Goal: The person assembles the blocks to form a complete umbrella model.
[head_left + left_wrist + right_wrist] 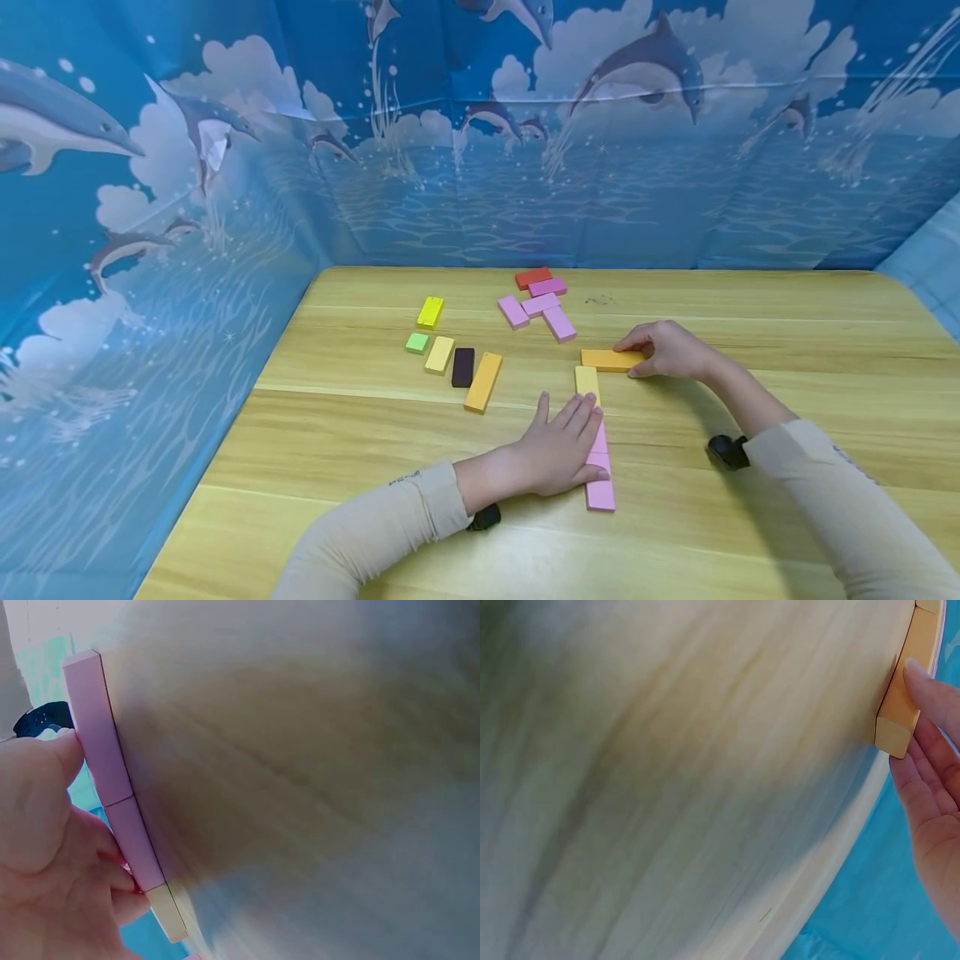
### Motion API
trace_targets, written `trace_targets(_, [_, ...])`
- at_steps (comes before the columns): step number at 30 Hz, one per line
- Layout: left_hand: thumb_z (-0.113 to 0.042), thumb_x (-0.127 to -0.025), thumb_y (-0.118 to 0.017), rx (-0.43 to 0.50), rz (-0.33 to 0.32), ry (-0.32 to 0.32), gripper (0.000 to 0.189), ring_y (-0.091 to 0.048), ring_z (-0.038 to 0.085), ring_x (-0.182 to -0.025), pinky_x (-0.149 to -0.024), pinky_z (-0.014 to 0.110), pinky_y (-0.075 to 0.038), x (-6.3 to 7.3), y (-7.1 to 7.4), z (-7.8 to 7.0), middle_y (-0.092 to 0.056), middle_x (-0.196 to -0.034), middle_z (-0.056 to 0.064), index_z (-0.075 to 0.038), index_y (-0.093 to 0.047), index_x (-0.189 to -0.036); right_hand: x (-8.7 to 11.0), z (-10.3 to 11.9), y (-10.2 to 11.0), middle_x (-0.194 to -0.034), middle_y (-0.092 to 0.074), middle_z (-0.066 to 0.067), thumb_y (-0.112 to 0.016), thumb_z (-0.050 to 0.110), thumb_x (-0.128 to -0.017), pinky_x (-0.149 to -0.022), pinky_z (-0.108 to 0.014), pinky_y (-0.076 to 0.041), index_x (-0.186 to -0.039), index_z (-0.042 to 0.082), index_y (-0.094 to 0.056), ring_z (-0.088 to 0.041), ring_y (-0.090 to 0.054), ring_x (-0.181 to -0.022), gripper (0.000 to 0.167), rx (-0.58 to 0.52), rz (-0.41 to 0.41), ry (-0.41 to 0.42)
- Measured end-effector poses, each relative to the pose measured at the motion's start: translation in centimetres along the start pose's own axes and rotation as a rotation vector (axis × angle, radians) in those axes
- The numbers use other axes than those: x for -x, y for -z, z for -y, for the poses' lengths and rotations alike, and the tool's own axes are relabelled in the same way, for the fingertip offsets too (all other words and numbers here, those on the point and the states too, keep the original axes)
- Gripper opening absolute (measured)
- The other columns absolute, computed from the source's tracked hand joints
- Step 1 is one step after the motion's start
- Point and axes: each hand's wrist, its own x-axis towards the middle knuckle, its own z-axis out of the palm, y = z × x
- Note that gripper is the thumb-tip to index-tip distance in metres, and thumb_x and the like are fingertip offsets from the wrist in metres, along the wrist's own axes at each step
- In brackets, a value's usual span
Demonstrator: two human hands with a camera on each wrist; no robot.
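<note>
Rests with the left hand (561,450) on a straight row of blocks, about midway between the left and right edges of the wooden surface (375,517), with fingers straight and apart, curled round nothing. Touches with the thumb the near pink block (600,497); partly covers with the fingers the middle pink block (602,442) and the near end of a pale yellow block (587,380), all lined up end to end toward the far edge.

Pinches with the right hand (671,350), between thumb and fingers, the right end of the crosswise orange block (606,360), flat on the surface, square to the row at its far end; cannot tell whether touching the pale yellow block.

Nearer the left edge, in a loose group: a bright yellow block (430,312), a small green block (417,342), a cream block (440,355), a dark brown block (462,367) and a slanted orange block (483,382).

Close to the far edge: a red block (533,278), a magenta block (548,287) beside it, and three light pink blocks (541,304) just nearer. Beyond the far edge, a blue dolphin-print cloth (480,208).
</note>
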Motion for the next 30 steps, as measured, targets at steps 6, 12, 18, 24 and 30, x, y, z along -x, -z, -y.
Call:
trace_targets(6, [-0.06, -0.094, -0.023, 0.01, 0.003, 0.0, 0.077, -0.008, 0.021, -0.142, -0.108, 0.055, -0.013, 0.1, 0.2, 0.0, -0.008, -0.156, 0.01, -0.008, -0.016, -0.15, 0.1, 0.1, 0.1, -0.101, -0.065, -0.014, -0.077, 0.001, -0.072, -0.079, -0.041, -0.051, -0.106, -0.004, -0.068, -0.027, -0.06, -0.091, 0.035, -0.003, 0.005, -0.014])
trace_targets(12, [-0.06, -0.095, -0.023, 0.014, 0.0, -0.004, 0.076, -0.009, 0.021, -0.142, -0.108, 0.055, -0.014, 0.2, 0.3, 0.0, -0.009, -0.155, 0.01, -0.007, -0.017, -0.149, 0.1, 0.1, 0.2, -0.101, -0.065, -0.014, -0.077, 0.001, -0.072, -0.078, -0.04, -0.051, -0.106, -0.004, -0.068, -0.027, -0.06, -0.09, 0.035, 0.009, 0.009, -0.015])
trace_targets(18, [-0.06, -0.094, -0.024, 0.017, -0.01, -0.013, 0.077, -0.009, 0.022, -0.141, -0.108, 0.055, -0.015, 0.1, 0.2, 0.1, -0.009, -0.155, 0.01, -0.007, -0.017, -0.149, 0.1, 0.0, 0.2, -0.102, -0.065, -0.014, -0.077, 0.002, -0.073, -0.079, -0.041, -0.051, -0.106, -0.004, -0.068, -0.028, -0.06, -0.092, 0.035, 0.009, 0.015, -0.014])
trace_targets(24, [-0.06, -0.094, -0.024, 0.082, -0.021, -0.033, 0.076, -0.007, 0.023, -0.142, -0.108, 0.056, -0.014, -0.1, -0.2, 0.6, -0.007, -0.156, 0.01, -0.008, -0.015, -0.15, 0.2, -0.1, 0.3, -0.105, -0.064, -0.016, -0.077, 0.004, -0.074, -0.082, -0.043, -0.05, -0.108, -0.004, -0.067, -0.032, -0.06, -0.096, 0.037, -0.015, 0.015, -0.02])
trace_targets(30, [-0.057, -0.095, -0.026, 0.181, -0.054, -0.04, 0.075, -0.003, 0.024, -0.142, -0.108, 0.056, -0.014, 0.1, -0.1, 1.6, -0.002, -0.156, 0.012, -0.009, -0.01, -0.15, 0.7, 0.2, 0.3, -0.115, -0.062, -0.02, -0.072, 0.014, -0.082, -0.089, -0.05, -0.045, -0.115, -0.003, -0.064, -0.038, -0.055, -0.109, 0.038, 0.015, -0.027, -0.005])
